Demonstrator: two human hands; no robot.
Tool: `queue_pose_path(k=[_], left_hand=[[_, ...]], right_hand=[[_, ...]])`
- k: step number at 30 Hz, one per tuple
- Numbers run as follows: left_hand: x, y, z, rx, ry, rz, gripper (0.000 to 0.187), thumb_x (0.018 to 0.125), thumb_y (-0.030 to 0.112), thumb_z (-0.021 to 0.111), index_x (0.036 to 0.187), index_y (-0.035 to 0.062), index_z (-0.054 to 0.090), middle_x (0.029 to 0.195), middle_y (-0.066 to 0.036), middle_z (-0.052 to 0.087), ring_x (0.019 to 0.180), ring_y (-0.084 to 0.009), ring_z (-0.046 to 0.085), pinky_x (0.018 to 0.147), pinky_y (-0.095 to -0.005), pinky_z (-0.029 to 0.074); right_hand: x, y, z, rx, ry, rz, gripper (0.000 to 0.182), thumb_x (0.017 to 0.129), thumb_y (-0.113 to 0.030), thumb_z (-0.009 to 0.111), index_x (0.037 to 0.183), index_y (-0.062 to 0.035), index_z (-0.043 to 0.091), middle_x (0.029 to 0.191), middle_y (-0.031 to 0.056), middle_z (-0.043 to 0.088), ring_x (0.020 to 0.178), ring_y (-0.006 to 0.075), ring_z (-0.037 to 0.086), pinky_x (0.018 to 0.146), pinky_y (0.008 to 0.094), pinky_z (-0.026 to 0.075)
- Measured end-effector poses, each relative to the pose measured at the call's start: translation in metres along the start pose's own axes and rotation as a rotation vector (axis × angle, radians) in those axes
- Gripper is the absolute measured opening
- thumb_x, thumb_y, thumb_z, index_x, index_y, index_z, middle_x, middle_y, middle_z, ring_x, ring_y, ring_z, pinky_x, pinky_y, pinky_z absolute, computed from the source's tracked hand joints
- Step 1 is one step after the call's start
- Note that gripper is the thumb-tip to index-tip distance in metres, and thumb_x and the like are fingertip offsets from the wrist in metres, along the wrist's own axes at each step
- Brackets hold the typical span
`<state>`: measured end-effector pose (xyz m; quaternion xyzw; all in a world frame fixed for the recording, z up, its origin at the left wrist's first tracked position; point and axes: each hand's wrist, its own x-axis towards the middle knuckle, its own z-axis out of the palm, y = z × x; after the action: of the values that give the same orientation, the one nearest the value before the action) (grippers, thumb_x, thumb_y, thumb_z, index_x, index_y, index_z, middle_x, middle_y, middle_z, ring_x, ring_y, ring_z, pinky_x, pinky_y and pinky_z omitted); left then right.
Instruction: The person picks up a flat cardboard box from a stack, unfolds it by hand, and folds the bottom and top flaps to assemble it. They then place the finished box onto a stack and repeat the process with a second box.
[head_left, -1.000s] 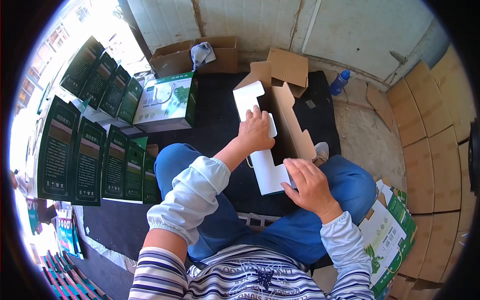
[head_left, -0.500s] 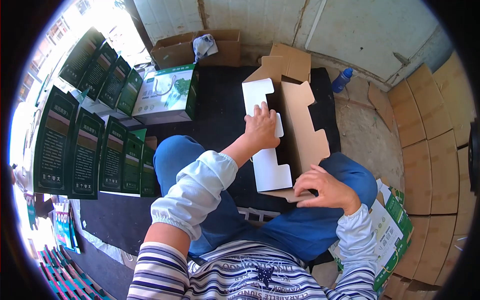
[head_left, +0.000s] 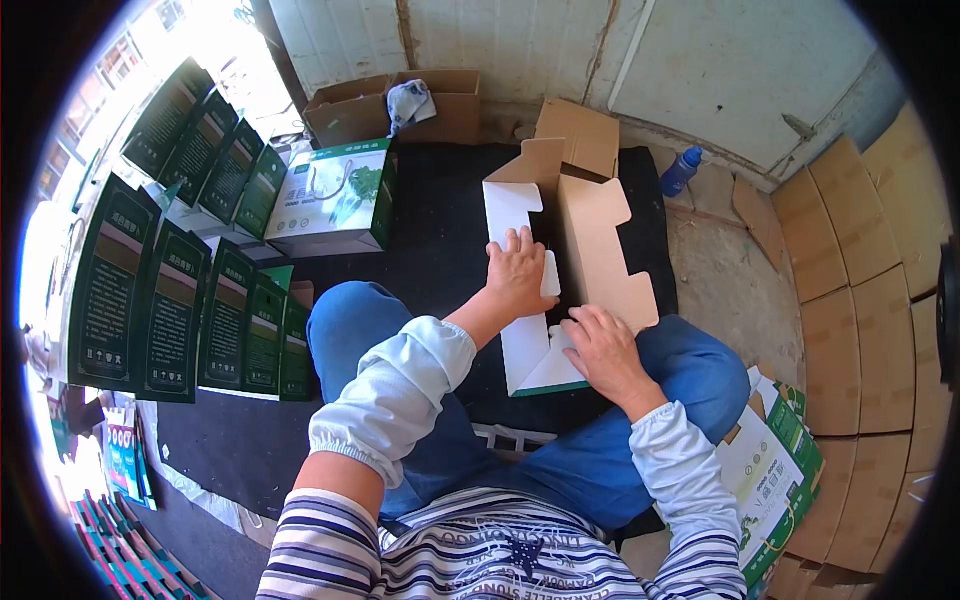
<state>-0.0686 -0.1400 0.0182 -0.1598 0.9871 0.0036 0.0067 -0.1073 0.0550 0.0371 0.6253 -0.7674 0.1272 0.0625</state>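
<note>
A gift carton [head_left: 600, 240] stands half folded in front of my crossed legs, its top open and its side panels notched. The left panel shows white, the right one bare brown. My left hand [head_left: 518, 275] lies over the white panel, fingers forward and thumb hooked over its inner edge. At the near end, my right hand [head_left: 607, 355] grips the folded-in end flap, with fingers bent down into the carton. A white end face with a green lower edge shows below it. The fingertips of the right hand are partly hidden inside.
A finished green-and-white box [head_left: 335, 195] and rows of dark green open boxes [head_left: 110, 290] stand at the left. A blue bottle [head_left: 682, 172] is at the back right. Brown cartons [head_left: 830, 300] are stacked along the right, with flat printed cardboard [head_left: 765, 480] beside my knee.
My right hand has moved left and forward, folding the near end flap up and inward, so its white face now shows. My left hand stays on the white panel.
</note>
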Motion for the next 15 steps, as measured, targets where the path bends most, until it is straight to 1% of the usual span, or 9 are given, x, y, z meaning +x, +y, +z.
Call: queue_pose_path(k=[1,4,7,8,9,11,13,15], left_hand=[[-0.002,-0.001,0.000,-0.012,0.008,0.010,0.085,0.067,0.057,0.067,0.127,0.0006,0.046,0.139,-0.022,0.036,0.129,-0.0378,0.033,0.089,-0.0503,0.037],[-0.007,0.004,0.008,-0.069,0.080,0.034,0.078,0.073,0.052,0.063,0.127,-0.0012,0.046,0.138,-0.022,0.037,0.128,-0.0382,0.033,0.093,-0.0495,0.034],[-0.025,0.020,0.015,-0.093,0.157,0.136,0.069,0.077,0.044,0.058,0.126,-0.0031,0.047,0.136,-0.024,0.039,0.129,-0.0401,0.032,0.099,-0.0508,0.030],[-0.035,0.026,0.015,-0.122,0.162,0.187,0.065,0.077,0.039,0.055,0.125,-0.0041,0.048,0.134,-0.026,0.040,0.129,-0.0418,0.031,0.103,-0.0526,0.025],[-0.045,0.032,0.013,-0.138,0.147,0.217,0.065,0.076,0.038,0.055,0.125,-0.0054,0.047,0.135,-0.027,0.039,0.129,-0.0429,0.030,0.106,-0.0540,0.022],[-0.060,0.042,0.020,-0.109,0.144,0.286,0.068,0.079,0.043,0.054,0.124,-0.0066,0.047,0.135,-0.028,0.038,0.130,-0.0436,0.030,0.107,-0.0539,0.020],[-0.070,0.048,0.013,-0.196,0.135,0.291,0.072,0.080,0.049,0.053,0.124,-0.0071,0.047,0.135,-0.028,0.038,0.130,-0.0440,0.030,0.107,-0.0535,0.019],[-0.077,0.054,0.010,-0.241,0.139,0.283,0.076,0.081,0.055,0.052,0.124,-0.0074,0.046,0.134,-0.028,0.038,0.129,-0.0443,0.030,0.108,-0.0531,0.019]], right_hand=[[0.000,0.000,0.001,-0.004,0.012,0.002,0.035,0.071,-0.017,0.071,0.102,-0.0061,0.058,0.113,0.0103,0.054,0.110,0.0277,0.050,0.091,0.0382,0.043],[0.001,0.004,-0.002,-0.053,-0.025,-0.019,0.022,0.074,-0.015,0.067,0.094,-0.0064,0.061,0.111,0.0108,0.055,0.107,0.0269,0.052,0.088,0.0380,0.044],[0.001,0.019,0.003,-0.095,-0.021,-0.035,0.011,0.078,-0.015,0.061,0.086,-0.0076,0.063,0.103,0.0094,0.057,0.102,0.0254,0.054,0.084,0.0382,0.045],[0.000,0.024,0.004,-0.076,-0.064,-0.013,0.011,0.078,-0.015,0.062,0.087,-0.0085,0.064,0.103,0.0093,0.058,0.101,0.0255,0.055,0.084,0.0383,0.045],[-0.001,0.028,0.004,-0.057,-0.106,0.008,0.011,0.078,-0.015,0.062,0.088,-0.0094,0.064,0.102,0.0092,0.058,0.099,0.0256,0.055,0.084,0.0384,0.045],[0.000,0.031,0.003,-0.026,-0.213,0.040,0.011,0.079,-0.015,0.062,0.089,-0.0100,0.065,0.100,0.0092,0.059,0.097,0.0260,0.056,0.083,0.0385,0.046],[0.006,0.030,-0.003,-0.008,-0.341,0.060,0.011,0.080,-0.015,0.062,0.088,-0.0095,0.065,0.098,0.0092,0.059,0.096,0.0266,0.056,0.082,0.0385,0.046],[0.014,0.031,-0.011,0.120,-0.410,0.172,0.015,0.081,-0.014,0.061,0.094,-0.0079,0.065,0.102,0.0123,0.058,0.099,0.0300,0.055,0.085,0.0394,0.045]])
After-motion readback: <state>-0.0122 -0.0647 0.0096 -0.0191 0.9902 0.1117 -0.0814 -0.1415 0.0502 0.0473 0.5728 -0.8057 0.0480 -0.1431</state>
